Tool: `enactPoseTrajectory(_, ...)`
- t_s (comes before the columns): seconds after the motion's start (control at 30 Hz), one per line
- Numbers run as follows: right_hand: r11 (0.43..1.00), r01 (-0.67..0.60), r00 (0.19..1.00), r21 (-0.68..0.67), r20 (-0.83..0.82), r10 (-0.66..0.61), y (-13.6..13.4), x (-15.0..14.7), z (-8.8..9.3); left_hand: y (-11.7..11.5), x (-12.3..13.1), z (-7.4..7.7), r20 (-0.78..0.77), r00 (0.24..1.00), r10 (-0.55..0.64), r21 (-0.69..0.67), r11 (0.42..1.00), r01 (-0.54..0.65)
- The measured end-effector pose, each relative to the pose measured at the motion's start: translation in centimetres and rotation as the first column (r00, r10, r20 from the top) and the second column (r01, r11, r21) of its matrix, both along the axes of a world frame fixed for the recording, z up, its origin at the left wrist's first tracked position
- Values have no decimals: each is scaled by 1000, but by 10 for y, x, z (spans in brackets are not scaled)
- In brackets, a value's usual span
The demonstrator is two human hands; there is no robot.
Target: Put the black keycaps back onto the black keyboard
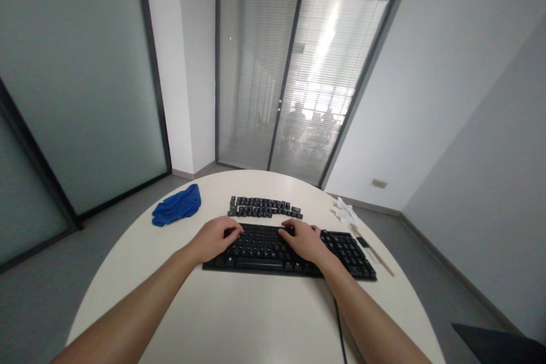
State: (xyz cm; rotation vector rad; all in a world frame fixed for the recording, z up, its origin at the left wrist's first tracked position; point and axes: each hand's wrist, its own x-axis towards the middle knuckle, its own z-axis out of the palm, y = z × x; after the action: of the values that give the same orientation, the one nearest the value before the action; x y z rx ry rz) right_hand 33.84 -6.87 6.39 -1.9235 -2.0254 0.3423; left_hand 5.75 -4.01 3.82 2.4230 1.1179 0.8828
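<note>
A black keyboard lies across the white round table, most of its keys in place. At its upper left end, my left hand curls over the edge, thumb on the keys and fingers bent. My right hand bends over the far edge right of the middle, with the thumb and forefinger close above the keys. Both hands are closed about the keyboard, though their fingertips are partly hidden. Just behind it, loose black keycaps lie in rows on the table.
A blue cloth is crumpled at the table's left rim. White crumpled tissue and a thin wooden stick lie at the right. The keyboard's black cable runs toward me beside my right forearm. The table has a curved edge.
</note>
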Motion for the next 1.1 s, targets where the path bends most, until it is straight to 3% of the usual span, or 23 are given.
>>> enactPoseTrajectory(0.3,984,-63,981,165,191,31,37,-25,15,1,0,-2,7,1000,7,13,1000,-7)
enactPoseTrajectory(0.6,985,-52,969,167,249,9,56,-32,-5,0,0,0,9,1000,3,14,1000,-3)
enactPoseTrajectory(0.87,983,-62,973,174,228,21,51,-32,-3,-2,0,1,2,1000,2,22,1000,-3)
enactPoseTrajectory(1.0,981,-70,982,181,184,36,35,-26,1,-2,2,1,-8,1000,9,22,1000,-9)
enactPoseTrajectory(1.1,984,-88,995,154,64,79,18,-20,8,-3,4,0,-17,999,29,35,999,-29)
